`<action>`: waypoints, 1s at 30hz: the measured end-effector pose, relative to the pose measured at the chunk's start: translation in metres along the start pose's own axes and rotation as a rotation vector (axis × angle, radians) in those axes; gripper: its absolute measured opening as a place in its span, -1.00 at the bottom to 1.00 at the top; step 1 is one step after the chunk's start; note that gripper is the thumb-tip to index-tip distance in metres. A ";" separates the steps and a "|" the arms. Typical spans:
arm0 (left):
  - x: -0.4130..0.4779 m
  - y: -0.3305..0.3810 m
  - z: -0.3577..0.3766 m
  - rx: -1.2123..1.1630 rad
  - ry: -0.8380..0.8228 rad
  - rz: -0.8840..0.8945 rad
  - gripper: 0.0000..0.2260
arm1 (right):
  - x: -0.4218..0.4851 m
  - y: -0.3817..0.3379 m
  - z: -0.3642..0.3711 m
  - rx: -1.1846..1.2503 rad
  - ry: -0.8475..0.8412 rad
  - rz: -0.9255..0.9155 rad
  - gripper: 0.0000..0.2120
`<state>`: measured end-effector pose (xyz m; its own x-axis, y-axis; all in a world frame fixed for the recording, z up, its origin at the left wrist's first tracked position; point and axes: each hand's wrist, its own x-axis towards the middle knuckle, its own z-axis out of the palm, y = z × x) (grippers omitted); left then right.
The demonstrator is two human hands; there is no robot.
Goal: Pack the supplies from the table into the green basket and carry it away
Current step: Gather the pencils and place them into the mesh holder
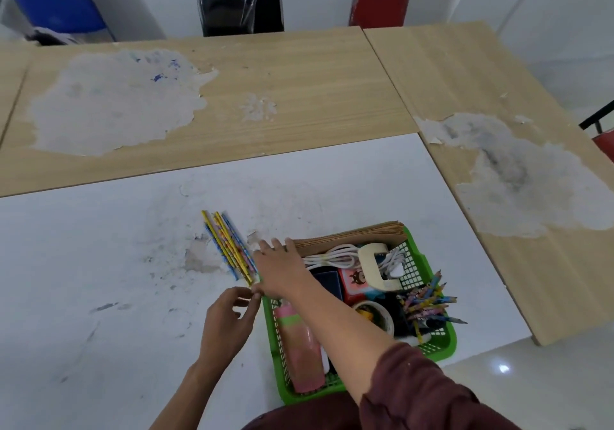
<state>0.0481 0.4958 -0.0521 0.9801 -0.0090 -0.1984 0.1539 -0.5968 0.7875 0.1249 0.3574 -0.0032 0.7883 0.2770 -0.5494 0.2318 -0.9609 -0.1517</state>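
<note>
Right grip point(279, 270) beside slim patterned pencils point(229, 246)

Past the hands point(280, 271), the scuffed white counter point(99, 263) meets a peeling light-wood laminate table point(299, 80), with a second table point(465, 90) to their right. A black chrome-framed chair point(241, 7) stands farther off.

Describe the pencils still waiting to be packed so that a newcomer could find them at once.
Start at the white table, then find the green basket near its front right corner. Just left of the basket, a few long pencils, yellow and blue, lie side by side on the tabletop. Unlike the bunched pencils inside the basket, these lie outside it.
</note>
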 end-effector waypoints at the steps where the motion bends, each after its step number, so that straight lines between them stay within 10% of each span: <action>1: 0.005 -0.003 -0.003 0.012 -0.020 -0.006 -0.86 | 0.002 0.000 0.001 -0.001 -0.001 0.013 -0.29; 9: 0.058 -0.036 -0.030 0.066 -0.032 -0.197 -0.57 | 0.007 0.004 0.005 0.062 0.005 0.023 -0.32; 30: 0.106 -0.044 0.005 0.355 -0.069 -0.505 -0.79 | 0.010 0.003 0.002 0.078 0.012 0.045 -0.40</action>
<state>0.1449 0.5173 -0.1102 0.7846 0.2995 -0.5428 0.5341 -0.7711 0.3466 0.1317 0.3576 -0.0110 0.8036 0.2328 -0.5478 0.1510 -0.9700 -0.1906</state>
